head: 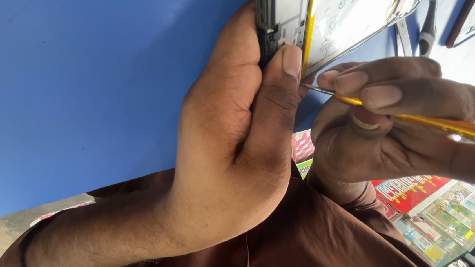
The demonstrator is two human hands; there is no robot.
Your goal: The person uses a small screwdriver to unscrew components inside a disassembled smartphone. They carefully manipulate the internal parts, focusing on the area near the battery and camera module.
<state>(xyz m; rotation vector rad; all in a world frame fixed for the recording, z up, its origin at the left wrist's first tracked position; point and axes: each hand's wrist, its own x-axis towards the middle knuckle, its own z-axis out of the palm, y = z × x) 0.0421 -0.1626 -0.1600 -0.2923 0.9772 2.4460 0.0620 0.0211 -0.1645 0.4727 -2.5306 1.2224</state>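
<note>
Above the blue desk [75,78], an opened phone [340,6], back cover off and battery exposed, is gripped by left-hand fingers [291,61], while a yellow-handled tool [446,125], pinched by the right hand [383,122], is set at its edge.

Blue work surface [75,78]. Opened phone [318,14]: black frame, silver-grey inner plate, white battery w/ yellow edge & green spot. Tool [446,127] yellow-gold w/ metallic tip. Sleeves [291,248] dark brown. Thin black band on wrist [30,263]. Packets [453,212] below: red, green, multi-col.
</note>
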